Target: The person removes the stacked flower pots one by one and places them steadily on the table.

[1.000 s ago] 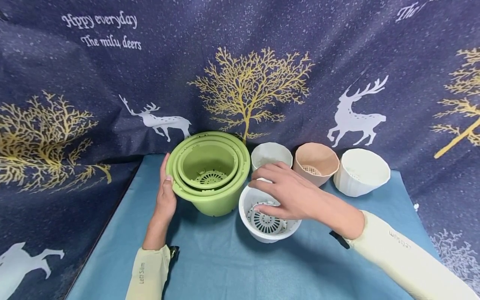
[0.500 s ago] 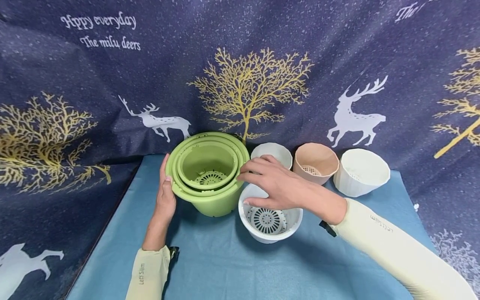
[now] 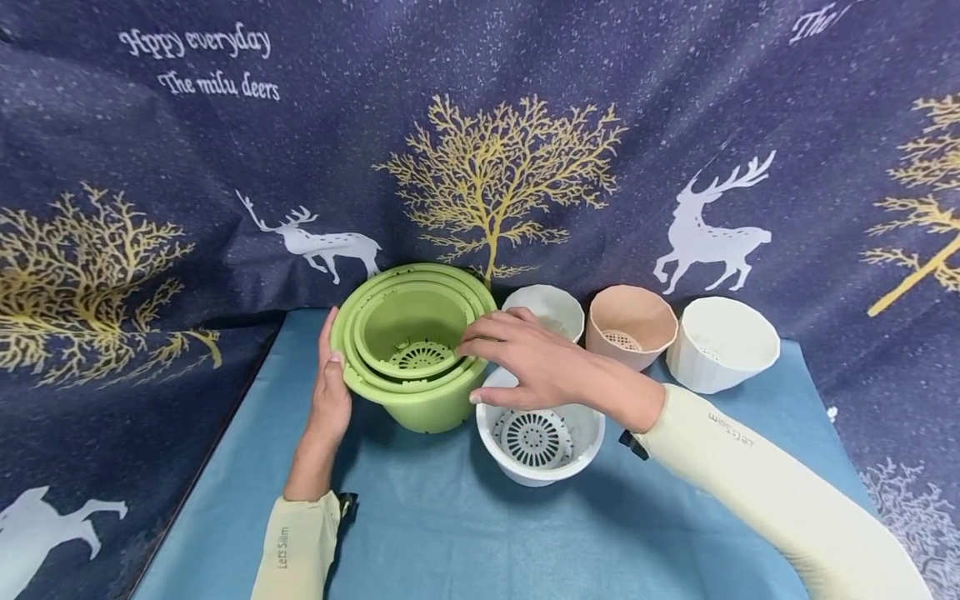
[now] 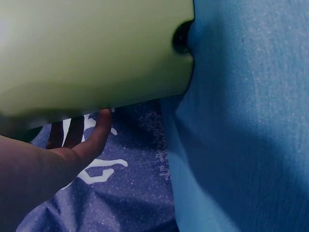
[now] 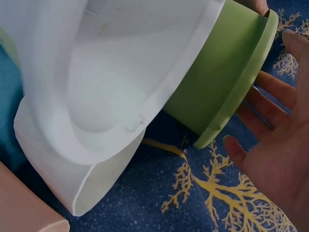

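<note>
Nested green flower pots [image 3: 427, 408] stand left of centre, a slotted base visible inside the innermost. My left hand [image 3: 330, 400] lies along their left side, its thumb by the outer rim; in the left wrist view its fingers [image 4: 99, 133] touch the green wall. My right hand [image 3: 532, 358] reaches over the right edge of the green rims, fingers loosely spread. In the right wrist view these fingers [image 5: 270, 94] are beside the outer rim, and I cannot tell whether they touch it. Beneath this hand stands a white flower pot [image 3: 540, 467] with a slotted base, partly covered.
Behind stand a pale grey faceted pot [image 3: 551, 302], partly hidden by my right hand, a terracotta-coloured pot [image 3: 630, 321] and a white faceted pot [image 3: 712, 358]. All stand on a blue cloth [image 3: 465, 533]. A dark blue curtain [image 3: 525, 50] with trees and deer hangs behind.
My right hand has moved left, from above the white slotted pot to the right edge of the nested green pots. My left hand and the pots have stayed nearly in place.
</note>
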The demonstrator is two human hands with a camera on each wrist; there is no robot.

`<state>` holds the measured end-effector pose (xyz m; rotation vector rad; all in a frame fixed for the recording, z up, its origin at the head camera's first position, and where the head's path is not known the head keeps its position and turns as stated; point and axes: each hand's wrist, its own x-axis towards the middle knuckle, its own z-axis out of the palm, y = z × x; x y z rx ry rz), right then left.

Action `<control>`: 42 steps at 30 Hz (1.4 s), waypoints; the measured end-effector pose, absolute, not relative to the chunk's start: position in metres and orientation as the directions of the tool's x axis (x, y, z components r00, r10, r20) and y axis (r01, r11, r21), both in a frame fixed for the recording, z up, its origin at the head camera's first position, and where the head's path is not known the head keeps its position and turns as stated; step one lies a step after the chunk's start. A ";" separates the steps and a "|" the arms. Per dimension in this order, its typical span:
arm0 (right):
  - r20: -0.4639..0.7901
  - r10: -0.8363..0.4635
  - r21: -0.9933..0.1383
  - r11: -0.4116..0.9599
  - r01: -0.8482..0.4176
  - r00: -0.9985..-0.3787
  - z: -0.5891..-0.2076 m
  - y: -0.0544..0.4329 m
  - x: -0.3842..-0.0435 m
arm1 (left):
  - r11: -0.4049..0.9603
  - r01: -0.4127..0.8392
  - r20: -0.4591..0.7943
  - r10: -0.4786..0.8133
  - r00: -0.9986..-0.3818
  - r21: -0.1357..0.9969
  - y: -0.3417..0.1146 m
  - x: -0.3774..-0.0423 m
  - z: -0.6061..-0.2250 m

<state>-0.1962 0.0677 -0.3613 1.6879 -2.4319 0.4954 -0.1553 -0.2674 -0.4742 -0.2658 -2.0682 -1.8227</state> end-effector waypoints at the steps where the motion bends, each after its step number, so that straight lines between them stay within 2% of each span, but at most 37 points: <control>1: 0.290 -0.885 -0.186 0.320 -0.929 -0.363 -0.362 0.066 -0.197 | 0.143 0.379 0.394 -0.099 -0.914 0.914 -0.267 -0.155 -0.474; 9: 0.237 -0.892 -0.216 0.336 -0.917 -0.383 -0.363 0.056 -0.204 | 0.154 0.370 0.385 -0.086 -0.919 0.916 -0.268 -0.155 -0.473; 18: 0.213 -0.889 -0.200 0.366 -0.909 -0.405 -0.368 0.047 -0.209 | 0.162 0.376 0.394 -0.095 -0.914 0.912 -0.267 -0.154 -0.473; 28: 0.107 -0.879 -0.165 0.445 -0.880 -0.465 -0.369 0.036 -0.210 | 0.159 0.371 0.389 -0.094 -0.917 0.915 -0.267 -0.155 -0.472; 42: -0.055 -0.873 -0.128 0.487 -0.864 -0.484 -0.366 0.017 -0.214 | 0.173 0.376 0.395 -0.089 -0.914 0.910 -0.267 -0.155 -0.472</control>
